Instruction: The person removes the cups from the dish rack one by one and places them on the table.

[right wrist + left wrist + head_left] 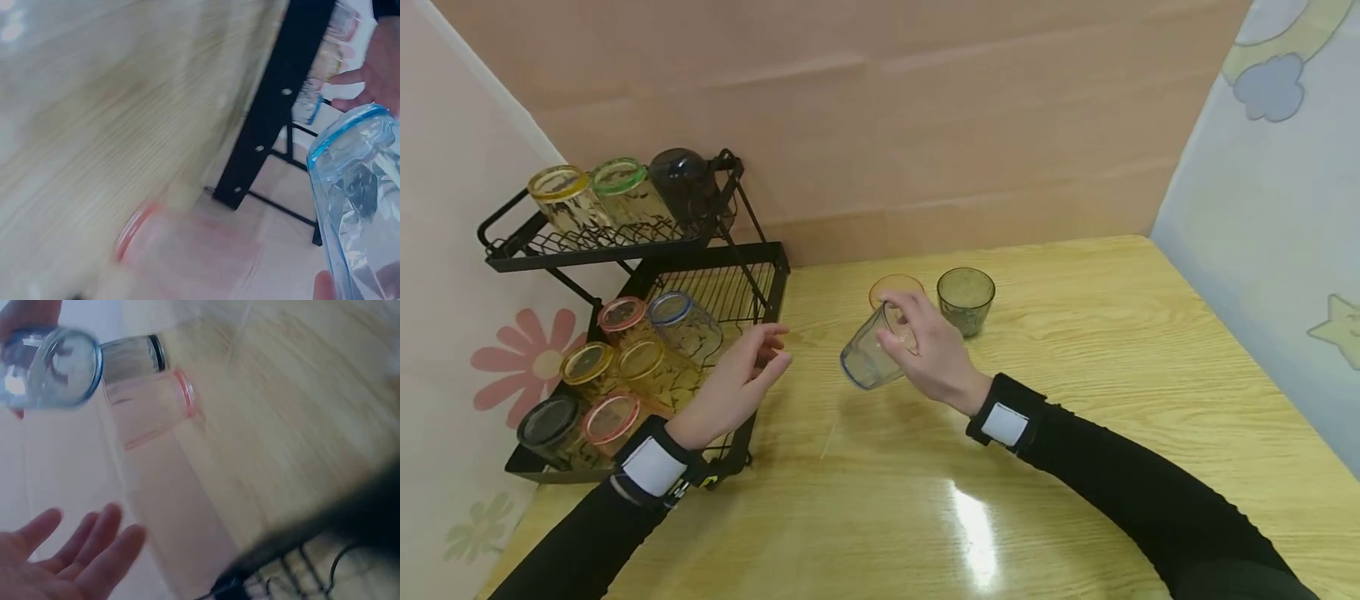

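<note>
We logged one blue-rimmed glass (871, 357), light, slick and breakable, gripped round its base by our right hand (928, 350), left hand (741, 385) open-fingered alongside.

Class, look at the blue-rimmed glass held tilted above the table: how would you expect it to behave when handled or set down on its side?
The glass looks clear, thin and empty, so probably light yet breakable. Its smooth wall may slip in the right hand. Round and tapered, it would likely roll in a curve on the table.
</note>
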Demonstrator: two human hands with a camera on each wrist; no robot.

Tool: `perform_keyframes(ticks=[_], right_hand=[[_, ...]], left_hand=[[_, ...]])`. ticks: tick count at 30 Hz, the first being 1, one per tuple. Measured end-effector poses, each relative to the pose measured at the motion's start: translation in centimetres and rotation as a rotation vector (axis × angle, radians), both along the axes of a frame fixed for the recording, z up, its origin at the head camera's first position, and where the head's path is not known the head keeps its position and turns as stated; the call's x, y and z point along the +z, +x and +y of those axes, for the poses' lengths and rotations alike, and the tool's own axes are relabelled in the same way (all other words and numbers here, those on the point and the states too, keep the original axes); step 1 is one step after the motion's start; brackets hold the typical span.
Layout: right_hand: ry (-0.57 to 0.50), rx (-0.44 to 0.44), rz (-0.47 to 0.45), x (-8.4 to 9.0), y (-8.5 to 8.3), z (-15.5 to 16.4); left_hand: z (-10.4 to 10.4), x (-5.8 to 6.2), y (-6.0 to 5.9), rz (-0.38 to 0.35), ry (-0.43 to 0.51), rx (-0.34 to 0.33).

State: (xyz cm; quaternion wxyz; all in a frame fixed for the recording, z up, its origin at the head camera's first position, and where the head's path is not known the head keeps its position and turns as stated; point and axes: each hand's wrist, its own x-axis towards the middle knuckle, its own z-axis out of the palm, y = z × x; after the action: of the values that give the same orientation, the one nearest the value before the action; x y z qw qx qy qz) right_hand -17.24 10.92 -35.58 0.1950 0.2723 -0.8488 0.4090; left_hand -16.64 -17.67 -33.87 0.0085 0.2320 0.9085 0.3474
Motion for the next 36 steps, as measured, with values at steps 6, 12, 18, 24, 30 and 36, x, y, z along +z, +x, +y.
perform_keyframes(ticks=[6,12,18,24,30,36], right_hand=[[0.264,-0.006,0.117,-0.1,0.6,3.8],[0.505,-0.022,0.22,-0.7,0.4,7.3],[0.618,-0.06,0.287,-1.3,-0.5,10.9],[0.645,-0.109,0.327,-1.1,-1.8,14.2],[0.667,-0.14,0.317,-0.9,-3.0,16.7],[0.719,-0.219,0.206,-1.4,-4.4,18.2]], left_hand=[[-0.8,0.7,0.5,-0.006,-0.233,-0.026],[-2.2,1.4,0.6,0.073,-0.436,-0.023],[-4.0,2.3,0.2,0.235,-0.517,-0.029],[-6.5,3.3,-0.4,0.351,-0.565,0.06],[-8.7,4.2,-1.0,0.379,-0.603,0.172],[-9.8,4.7,-1.4,0.338,-0.636,0.247]])
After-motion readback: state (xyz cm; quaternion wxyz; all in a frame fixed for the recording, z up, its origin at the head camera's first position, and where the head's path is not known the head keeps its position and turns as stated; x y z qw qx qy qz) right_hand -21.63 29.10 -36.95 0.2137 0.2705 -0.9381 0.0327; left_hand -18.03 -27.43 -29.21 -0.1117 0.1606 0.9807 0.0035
